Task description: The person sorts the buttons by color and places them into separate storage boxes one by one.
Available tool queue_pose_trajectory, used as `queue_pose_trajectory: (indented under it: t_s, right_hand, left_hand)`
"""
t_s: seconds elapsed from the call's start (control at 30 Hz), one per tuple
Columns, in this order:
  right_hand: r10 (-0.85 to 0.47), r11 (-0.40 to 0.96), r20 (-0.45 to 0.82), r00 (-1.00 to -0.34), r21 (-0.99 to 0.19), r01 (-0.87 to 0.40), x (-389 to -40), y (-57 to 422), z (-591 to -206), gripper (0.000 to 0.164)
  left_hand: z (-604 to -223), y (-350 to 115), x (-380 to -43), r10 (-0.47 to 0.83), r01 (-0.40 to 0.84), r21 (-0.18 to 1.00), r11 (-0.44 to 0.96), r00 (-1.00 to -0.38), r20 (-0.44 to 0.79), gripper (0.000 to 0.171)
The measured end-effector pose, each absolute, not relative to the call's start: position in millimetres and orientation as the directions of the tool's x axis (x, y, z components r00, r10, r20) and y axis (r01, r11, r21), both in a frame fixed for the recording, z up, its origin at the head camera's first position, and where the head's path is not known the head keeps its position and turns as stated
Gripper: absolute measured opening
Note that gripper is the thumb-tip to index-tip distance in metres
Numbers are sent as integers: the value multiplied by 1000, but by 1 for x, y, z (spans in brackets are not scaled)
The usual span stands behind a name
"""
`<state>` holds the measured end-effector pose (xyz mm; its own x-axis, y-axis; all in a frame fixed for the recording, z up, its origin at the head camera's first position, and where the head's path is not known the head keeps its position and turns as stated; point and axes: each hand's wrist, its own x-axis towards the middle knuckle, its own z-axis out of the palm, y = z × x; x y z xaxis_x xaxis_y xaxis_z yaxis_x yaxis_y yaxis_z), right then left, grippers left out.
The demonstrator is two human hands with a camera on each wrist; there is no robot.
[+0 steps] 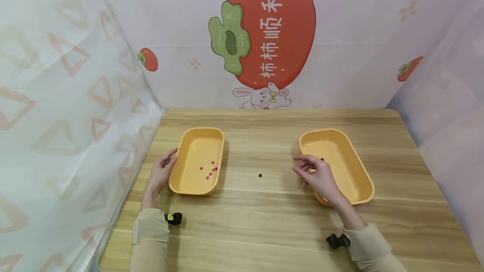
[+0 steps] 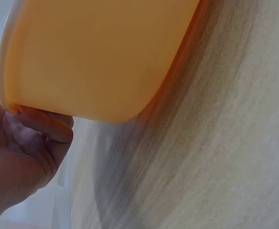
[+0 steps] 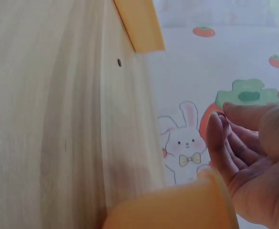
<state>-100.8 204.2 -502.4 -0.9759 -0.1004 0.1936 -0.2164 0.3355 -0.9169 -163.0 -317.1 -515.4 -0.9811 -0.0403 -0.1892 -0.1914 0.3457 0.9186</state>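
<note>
My left hand (image 1: 161, 173) holds the left rim of a yellow tray (image 1: 181, 186); in the left wrist view its fingers (image 2: 44, 125) curl beneath the lip of the tray. Several small pinkish-red beads (image 1: 210, 174) lie inside this tray. My right hand (image 1: 319, 177) hovers over the left edge of a second yellow tray (image 1: 361, 179). Its thumb and forefinger come near each other, and nothing shows between them. One dark bead (image 1: 322, 159) shows in the right tray beside the hand. Another dark bead (image 1: 260, 175) lies on the table between the trays.
Both trays stand on a wood-grain table (image 1: 261, 221). Behind it hangs a white backdrop (image 1: 181, 83) printed with fruit and a rabbit, and a patterned sheet (image 1: 75, 116) closes off the left side. Each wrist carries a small black camera.
</note>
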Motion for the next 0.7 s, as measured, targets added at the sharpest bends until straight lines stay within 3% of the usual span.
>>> queue_pose_trajectory:
  t_s: [0.27, 0.53, 0.7]
  right_hand:
    - [-172, 356, 163, -972, -909, -216, -102, 179, -510, 28]
    - [-211, 502, 160, -964, -829, -247, -106, 151, -527, 25]
    - [-245, 521, 125, -962, -819, -239, -111, 139, -541, 24]
  left_hand:
    - [-516, -315, -163, -52, -178, 923, 342, -984, -170, 51]
    - [-521, -317, -165, -65, -177, 928, 329, -984, -165, 50]
    - [-522, -317, -165, -69, -166, 934, 317, -986, -152, 49]
